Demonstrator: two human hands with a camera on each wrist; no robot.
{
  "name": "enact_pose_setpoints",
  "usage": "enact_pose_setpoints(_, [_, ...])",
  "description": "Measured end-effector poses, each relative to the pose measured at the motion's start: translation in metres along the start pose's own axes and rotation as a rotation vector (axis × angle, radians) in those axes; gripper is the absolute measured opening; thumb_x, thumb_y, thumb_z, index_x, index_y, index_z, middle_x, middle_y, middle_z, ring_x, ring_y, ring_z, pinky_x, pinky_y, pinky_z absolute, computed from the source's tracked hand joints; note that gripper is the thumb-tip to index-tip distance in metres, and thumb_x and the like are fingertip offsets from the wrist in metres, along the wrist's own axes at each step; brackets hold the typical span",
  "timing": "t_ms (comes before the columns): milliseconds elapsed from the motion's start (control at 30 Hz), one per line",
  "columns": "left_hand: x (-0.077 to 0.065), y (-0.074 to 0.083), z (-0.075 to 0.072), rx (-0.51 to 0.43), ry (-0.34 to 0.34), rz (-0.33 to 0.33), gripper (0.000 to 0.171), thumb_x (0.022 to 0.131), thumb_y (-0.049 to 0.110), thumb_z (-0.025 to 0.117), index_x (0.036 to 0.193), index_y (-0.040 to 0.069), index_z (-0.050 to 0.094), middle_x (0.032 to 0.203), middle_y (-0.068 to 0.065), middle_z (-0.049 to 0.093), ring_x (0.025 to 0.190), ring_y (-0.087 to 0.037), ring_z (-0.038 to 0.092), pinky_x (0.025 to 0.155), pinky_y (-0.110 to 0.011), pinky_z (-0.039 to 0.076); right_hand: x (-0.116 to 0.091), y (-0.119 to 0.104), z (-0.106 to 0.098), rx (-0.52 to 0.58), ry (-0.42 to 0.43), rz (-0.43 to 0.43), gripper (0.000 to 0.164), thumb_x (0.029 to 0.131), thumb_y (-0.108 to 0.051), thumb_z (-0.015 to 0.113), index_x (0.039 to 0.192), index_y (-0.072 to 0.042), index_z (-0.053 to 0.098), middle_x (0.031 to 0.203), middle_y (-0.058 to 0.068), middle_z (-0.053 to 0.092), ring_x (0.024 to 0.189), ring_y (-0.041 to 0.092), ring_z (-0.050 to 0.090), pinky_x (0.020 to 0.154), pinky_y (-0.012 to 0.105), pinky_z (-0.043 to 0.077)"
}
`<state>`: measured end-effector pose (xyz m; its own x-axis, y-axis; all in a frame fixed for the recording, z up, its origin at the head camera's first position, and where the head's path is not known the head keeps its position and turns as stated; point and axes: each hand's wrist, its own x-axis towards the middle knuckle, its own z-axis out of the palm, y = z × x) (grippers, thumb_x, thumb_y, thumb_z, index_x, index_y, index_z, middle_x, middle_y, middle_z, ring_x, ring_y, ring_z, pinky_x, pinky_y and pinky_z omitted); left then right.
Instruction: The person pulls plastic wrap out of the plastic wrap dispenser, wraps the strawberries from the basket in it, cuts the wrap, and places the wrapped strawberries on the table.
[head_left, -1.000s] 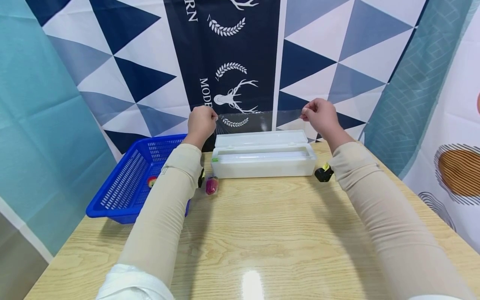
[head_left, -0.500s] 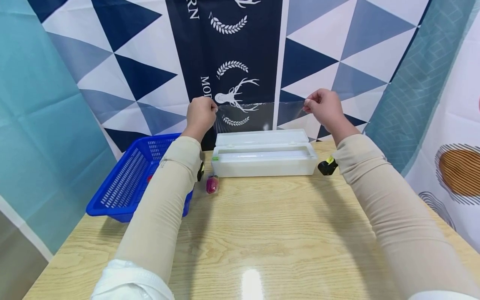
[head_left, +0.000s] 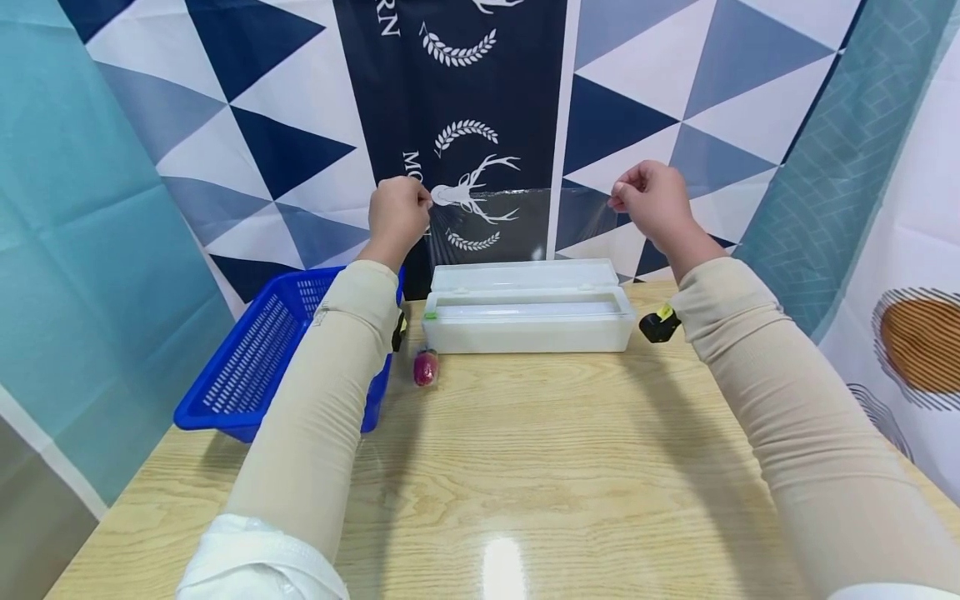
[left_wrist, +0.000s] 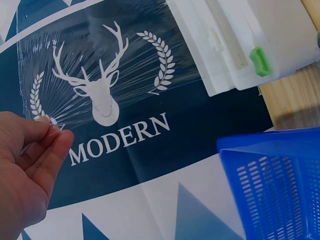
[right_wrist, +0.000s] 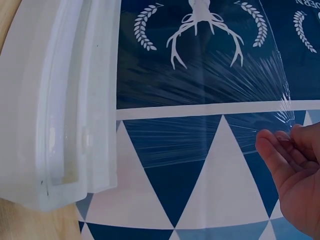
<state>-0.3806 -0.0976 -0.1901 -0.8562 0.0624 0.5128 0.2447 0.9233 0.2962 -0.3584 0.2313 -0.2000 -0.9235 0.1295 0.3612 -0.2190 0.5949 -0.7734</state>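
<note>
Clear plastic wrap point(head_left: 517, 221) stretches between the two raised hands and runs down behind the white dispenser box point(head_left: 528, 335). At its left corner my left hand point(head_left: 397, 215) pinches the film between thumb and fingers, drawing creases toward the grip, as the left wrist view shows on the wrap point(left_wrist: 130, 85). My right hand point(head_left: 655, 200) pinches the opposite corner, and similar creases fan out from its fingertips point(right_wrist: 287, 135) in the right wrist view. The box's lid point(head_left: 525, 274) stands raised at the back, with a white roll visible inside. A green cutter slider point(left_wrist: 260, 61) sits at the box's left end.
A blue perforated basket point(head_left: 247, 358) stands on the left of the wooden table point(head_left: 540, 467), partly behind the left forearm. A small red wrapped item point(head_left: 425, 367) lies between basket and box. Patterned curtain point(head_left: 465, 92) hangs directly behind.
Both hands have risen, pulling the film's top edge higher above the box. They have also spread slightly apart. The box has stayed in place.
</note>
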Motion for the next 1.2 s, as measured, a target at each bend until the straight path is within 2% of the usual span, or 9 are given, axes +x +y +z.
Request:
enact_pose_setpoints(233, [0.001, 0.003, -0.007, -0.002, 0.034, 0.009, 0.022, 0.097, 0.010, 0.056, 0.107, 0.010, 0.075, 0.112, -0.003, 0.070, 0.107, -0.021, 0.062, 0.095, -0.034, 0.048, 0.002, -0.008, -0.005, 0.002, 0.009, -0.018, 0.020, 0.103, -0.019, 0.049, 0.111, -0.002, 0.055, 0.097, 0.003, 0.059, 0.087, 0.008, 0.062, 0.093, 0.032, 0.051])
enact_pose_setpoints(467, [0.005, 0.006, -0.018, 0.017, 0.026, 0.006, 0.025, 0.096, 0.004, 0.053, 0.108, 0.009, 0.075, 0.114, -0.003, 0.070, 0.111, -0.020, 0.061, 0.098, -0.034, 0.047, 0.006, -0.018, -0.011, -0.012, 0.024, -0.010, 0.017, 0.103, -0.019, 0.048, 0.108, -0.006, 0.057, 0.095, 0.000, 0.058, 0.086, 0.007, 0.063, 0.091, 0.028, 0.051])
enact_pose_setpoints(633, [0.007, 0.008, -0.024, 0.025, 0.041, 0.014, 0.025, 0.096, 0.006, 0.053, 0.108, 0.009, 0.075, 0.112, -0.004, 0.071, 0.111, -0.021, 0.061, 0.097, -0.034, 0.047, 0.010, -0.025, -0.015, 0.001, 0.028, 0.006, 0.019, 0.102, -0.021, 0.048, 0.110, -0.006, 0.058, 0.095, -0.001, 0.057, 0.091, 0.010, 0.064, 0.092, 0.027, 0.050])
enact_pose_setpoints(867, [0.005, 0.011, -0.035, 0.016, 0.053, 0.001, 0.024, 0.097, 0.008, 0.054, 0.111, 0.009, 0.074, 0.113, -0.004, 0.070, 0.110, -0.021, 0.061, 0.097, -0.034, 0.047, 0.012, -0.034, -0.020, -0.009, 0.036, -0.007, 0.017, 0.102, -0.022, 0.049, 0.107, -0.008, 0.058, 0.092, -0.003, 0.057, 0.085, 0.005, 0.062, 0.093, 0.027, 0.050])
enact_pose_setpoints(1100, [0.006, 0.016, -0.048, 0.021, 0.072, 0.024, 0.024, 0.097, 0.007, 0.054, 0.111, 0.008, 0.074, 0.113, -0.004, 0.070, 0.111, -0.021, 0.061, 0.097, -0.034, 0.047, 0.013, -0.041, -0.025, -0.004, 0.042, -0.024, 0.014, 0.102, -0.021, 0.048, 0.104, -0.011, 0.057, 0.093, -0.005, 0.057, 0.085, 0.004, 0.062, 0.094, 0.028, 0.049])
enact_pose_setpoints(1200, [0.007, 0.019, -0.050, 0.014, 0.058, 0.003, 0.025, 0.098, 0.008, 0.053, 0.113, 0.009, 0.073, 0.116, -0.003, 0.069, 0.112, -0.021, 0.060, 0.098, -0.033, 0.046, 0.013, -0.043, -0.027, 0.000, 0.048, -0.026, 0.013, 0.102, -0.021, 0.048, 0.104, -0.012, 0.057, 0.093, -0.006, 0.056, 0.084, 0.002, 0.061, 0.093, 0.028, 0.049])
